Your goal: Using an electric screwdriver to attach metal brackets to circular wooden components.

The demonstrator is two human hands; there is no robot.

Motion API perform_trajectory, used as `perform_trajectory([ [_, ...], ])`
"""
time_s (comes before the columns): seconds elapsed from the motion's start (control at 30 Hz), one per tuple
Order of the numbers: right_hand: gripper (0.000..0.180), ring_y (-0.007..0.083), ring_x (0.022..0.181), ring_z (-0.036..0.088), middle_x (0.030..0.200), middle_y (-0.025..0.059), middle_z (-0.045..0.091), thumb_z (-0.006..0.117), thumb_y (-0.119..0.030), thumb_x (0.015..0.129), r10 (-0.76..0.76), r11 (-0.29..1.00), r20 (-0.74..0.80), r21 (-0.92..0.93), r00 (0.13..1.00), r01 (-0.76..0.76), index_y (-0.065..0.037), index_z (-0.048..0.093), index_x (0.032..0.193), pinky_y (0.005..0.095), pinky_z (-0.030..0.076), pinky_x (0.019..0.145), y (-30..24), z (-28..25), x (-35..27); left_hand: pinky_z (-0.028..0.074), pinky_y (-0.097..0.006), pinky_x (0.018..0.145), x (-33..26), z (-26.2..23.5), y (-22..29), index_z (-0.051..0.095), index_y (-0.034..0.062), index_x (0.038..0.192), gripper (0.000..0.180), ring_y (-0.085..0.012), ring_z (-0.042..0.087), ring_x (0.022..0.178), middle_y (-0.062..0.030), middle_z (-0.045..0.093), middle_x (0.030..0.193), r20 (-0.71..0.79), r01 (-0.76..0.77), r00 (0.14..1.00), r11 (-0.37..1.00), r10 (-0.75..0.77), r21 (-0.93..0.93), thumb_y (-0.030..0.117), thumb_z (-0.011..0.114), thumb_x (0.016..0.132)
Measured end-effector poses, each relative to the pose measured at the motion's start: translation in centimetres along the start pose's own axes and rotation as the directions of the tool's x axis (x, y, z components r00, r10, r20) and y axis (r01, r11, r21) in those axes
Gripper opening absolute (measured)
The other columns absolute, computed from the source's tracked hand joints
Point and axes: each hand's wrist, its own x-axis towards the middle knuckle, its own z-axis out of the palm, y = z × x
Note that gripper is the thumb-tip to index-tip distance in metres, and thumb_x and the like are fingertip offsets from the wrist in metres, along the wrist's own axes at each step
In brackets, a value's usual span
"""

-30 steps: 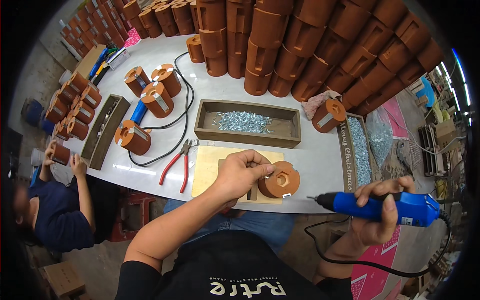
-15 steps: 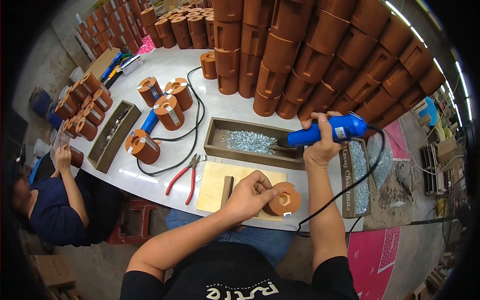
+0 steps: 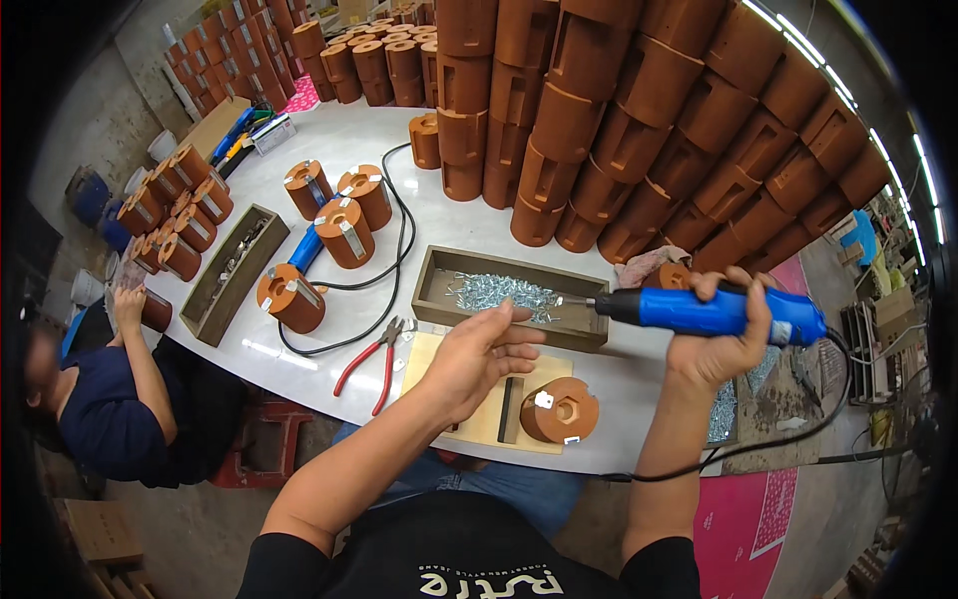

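My right hand point(image 3: 714, 344) is wrapped round a blue corded electric screwdriver point(image 3: 689, 311), held nearly level with its bit pointing left over a wooden tray point(image 3: 579, 324). In that tray lies a heap of small silvery screws point(image 3: 494, 292). My left hand point(image 3: 474, 359) is open at the tray's near edge, fingers stretched toward the bit; no held thing shows. Below it, a brown cylinder point(image 3: 569, 411) with a hexagonal recess and small white metal pieces lies on a pale board point(image 3: 484, 427), beside a dark wooden bar point(image 3: 512, 409).
Red-handled pliers point(image 3: 374, 364) lie left of the board. Several brown cylinders point(image 3: 344, 232) and a black cable point(image 3: 399, 240) stand and loop beyond. A second long tray point(image 3: 232, 275) lies further left, near a co-worker point(image 3: 120, 399). Tall cylinder stacks point(image 3: 559, 130) rise behind.
My left hand has let go of the cylinder and moved up to the screw tray. My right hand has shifted right with the screwdriver, now more level. The cylinder lies tipped on the board.
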Motion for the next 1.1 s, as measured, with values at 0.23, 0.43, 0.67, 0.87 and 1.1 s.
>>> perform_trajectory([
  [0.23,0.021,0.0196,0.061,0.054,0.084,0.0059,0.063,0.06,-0.023,0.086,0.043,0.998,-0.103,0.044,0.994,-0.039,-0.013,0.055,0.104,0.0381,0.047,0.065,-4.9,0.8,-2.1,0.046,-0.028,0.063,-0.3,3.0,-0.1,0.054,-0.0014,0.106,0.033,-0.0169,0.055,0.071,-0.0116,0.059,0.084,0.265,0.146,0.955,0.989,-0.132,-0.035,0.031,0.049,0.1],
  [0.43,0.024,0.0219,0.057,0.055,0.081,0.0055,0.061,0.061,-0.022,0.083,0.114,0.99,-0.169,0.104,0.979,-0.097,-0.014,0.054,0.105,0.0394,0.047,0.062,-5.6,1.4,-3.5,0.026,-0.023,0.042,-3.2,2.9,0.3,0.052,0.0018,0.086,0.018,-0.0099,0.036,0.048,-0.0034,0.044,0.059,0.182,0.076,0.977,0.979,-0.111,0.19,0.015,0.054,0.097],
  [0.67,0.027,0.0263,0.058,0.06,0.081,0.0094,0.062,0.061,-0.021,0.082,0.067,0.991,-0.044,0.121,0.997,-0.061,-0.013,0.05,0.106,0.0446,0.051,0.061,-9.4,0.8,-5.7,0.032,-0.021,0.042,-4.8,2.4,-1.0,0.062,-0.0072,0.093,0.02,-0.0117,0.042,0.047,-0.0094,0.056,0.065,0.16,0.128,0.979,0.992,-0.127,0.005,0.013,0.061,0.093],
  [0.87,0.027,0.0275,0.06,0.061,0.086,0.0112,0.063,0.059,-0.018,0.085,0.028,0.99,0.096,0.138,0.995,-0.041,-0.012,0.049,0.11,0.0473,0.05,0.064,-9.8,0.6,-7.0,0.031,-0.02,0.041,-5.9,3.0,-1.5,0.061,-0.0061,0.098,0.015,-0.0096,0.041,0.045,-0.016,0.065,0.073,0.14,0.1,0.983,0.987,-0.118,0.129,0.008,0.059,0.093],
  [1.1,0.028,0.0278,0.061,0.061,0.085,0.0113,0.062,0.058,-0.018,0.085,0.026,0.989,0.112,0.144,0.993,-0.043,-0.011,0.049,0.111,0.0478,0.051,0.064,-9.4,0.6,-7.4,0.03,-0.02,0.041,-7.0,3.6,-2.4,0.055,0.001,0.087,0.013,-0.0081,0.04,0.045,-0.0175,0.065,0.074,0.092,0.05,0.993,0.98,-0.069,0.193,0.01,0.061,0.093],
])
